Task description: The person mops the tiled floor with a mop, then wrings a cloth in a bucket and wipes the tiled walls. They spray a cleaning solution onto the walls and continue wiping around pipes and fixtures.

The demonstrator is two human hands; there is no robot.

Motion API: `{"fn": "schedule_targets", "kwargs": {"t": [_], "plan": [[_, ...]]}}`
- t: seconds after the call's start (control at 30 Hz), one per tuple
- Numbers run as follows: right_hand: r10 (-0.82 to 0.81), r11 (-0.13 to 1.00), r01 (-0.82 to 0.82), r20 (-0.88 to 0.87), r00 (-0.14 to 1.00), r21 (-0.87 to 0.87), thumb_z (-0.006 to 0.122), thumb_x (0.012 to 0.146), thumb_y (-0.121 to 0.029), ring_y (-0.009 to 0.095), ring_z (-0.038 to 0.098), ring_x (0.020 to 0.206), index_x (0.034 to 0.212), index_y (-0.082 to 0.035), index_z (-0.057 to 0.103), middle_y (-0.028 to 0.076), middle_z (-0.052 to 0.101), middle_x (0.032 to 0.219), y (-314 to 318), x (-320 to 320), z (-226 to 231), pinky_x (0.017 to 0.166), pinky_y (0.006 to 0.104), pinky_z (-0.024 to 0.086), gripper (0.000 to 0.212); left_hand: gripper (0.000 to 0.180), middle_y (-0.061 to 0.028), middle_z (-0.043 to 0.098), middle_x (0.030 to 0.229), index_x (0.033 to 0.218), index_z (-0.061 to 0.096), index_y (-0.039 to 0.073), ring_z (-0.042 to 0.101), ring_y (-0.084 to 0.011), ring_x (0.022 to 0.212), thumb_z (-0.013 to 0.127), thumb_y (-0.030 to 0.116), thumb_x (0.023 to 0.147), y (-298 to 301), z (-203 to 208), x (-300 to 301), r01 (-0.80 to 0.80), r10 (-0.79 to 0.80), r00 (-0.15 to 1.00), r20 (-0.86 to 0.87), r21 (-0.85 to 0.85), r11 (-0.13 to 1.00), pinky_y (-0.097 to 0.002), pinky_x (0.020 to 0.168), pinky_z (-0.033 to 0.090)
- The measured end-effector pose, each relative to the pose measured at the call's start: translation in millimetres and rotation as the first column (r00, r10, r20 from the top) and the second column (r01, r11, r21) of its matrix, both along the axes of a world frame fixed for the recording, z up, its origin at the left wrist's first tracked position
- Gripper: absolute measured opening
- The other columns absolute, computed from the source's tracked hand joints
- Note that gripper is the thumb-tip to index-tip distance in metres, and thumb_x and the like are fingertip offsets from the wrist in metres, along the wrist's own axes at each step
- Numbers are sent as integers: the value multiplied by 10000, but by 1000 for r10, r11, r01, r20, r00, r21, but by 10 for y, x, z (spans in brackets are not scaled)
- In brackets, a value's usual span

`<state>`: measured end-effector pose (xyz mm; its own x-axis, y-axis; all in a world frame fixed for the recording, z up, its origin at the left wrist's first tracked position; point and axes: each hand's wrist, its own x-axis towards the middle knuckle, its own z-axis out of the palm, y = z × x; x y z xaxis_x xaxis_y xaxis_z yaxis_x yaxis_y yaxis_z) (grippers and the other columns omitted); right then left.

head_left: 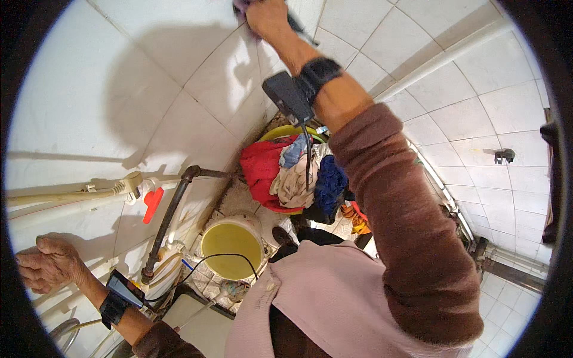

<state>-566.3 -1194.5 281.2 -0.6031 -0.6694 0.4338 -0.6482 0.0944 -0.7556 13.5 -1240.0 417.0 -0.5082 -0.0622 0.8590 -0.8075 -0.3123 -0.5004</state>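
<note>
At the top, my right hand (267, 21) is closed round a crumpled purple cloth (242, 8) against the white tiled wall (173, 65); most of the cloth is hidden or cut off by the picture's edge. A dark strip shows beside that hand, too blurred to name. My left hand (51, 264) is off at the far left, close to the wall below the pipes. Its palm shows, with the thumb raised and the fingers loosely bent, and nothing is seen in it. Both wrists wear black straps with small devices attached.
A white bucket (259, 228) of yellowish liquid stands on the floor. Beyond it, a basin (285, 131) is heaped with red, beige and blue clothes. A dark metal pipe (169, 218) and a red-handled valve (153, 206) jut from the left wall. A cable loops past the bucket.
</note>
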Motion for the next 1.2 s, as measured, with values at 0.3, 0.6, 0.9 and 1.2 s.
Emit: {"fn": "schedule_targets", "kwargs": {"t": [0.3,0.6,0.9,1.2], "plan": [[232,942,191,946,227,-277,482,820,-12,172,575,693,916,12,638,89,614,832,1700,593,-1225,593,325,478,184,544,-103,528,1214,1159,527,77,478,-298,1061,373,509,868,48,-47,-116,-23,29,996,-83,78,997,-457,786,374],[-3,933,356,990,144,-49,454,850,-39,221,580,610,836,5,573,118,566,704,3306,740,-1650,493,363,466,128,499,-132,374,1407,1320,444,65,302,-352,1307,424,376,930,763,-168,-870,665,-596,747,-296,344,663,-497,1054,233],[-14,888,445,959,284,-119,454,836,-45,214,564,502,702,-28,577,102,558,607,3802,901,-1323,399,306,401,183,405,-185,432,1332,1221,529,14,369,-363,1271,510,64,820,1505,-168,-1623,948,-776,308,-550,250,199,-472,1045,310],[-34,971,163,578,815,-173,485,833,-50,248,575,626,855,-18,607,117,591,762,4254,1084,-1475,542,363,473,128,369,-160,519,1229,1101,583,4,468,-337,1180,569,-2,732,1478,846,-2441,908,-846,263,-463,415,56,-477,970,367]]}}
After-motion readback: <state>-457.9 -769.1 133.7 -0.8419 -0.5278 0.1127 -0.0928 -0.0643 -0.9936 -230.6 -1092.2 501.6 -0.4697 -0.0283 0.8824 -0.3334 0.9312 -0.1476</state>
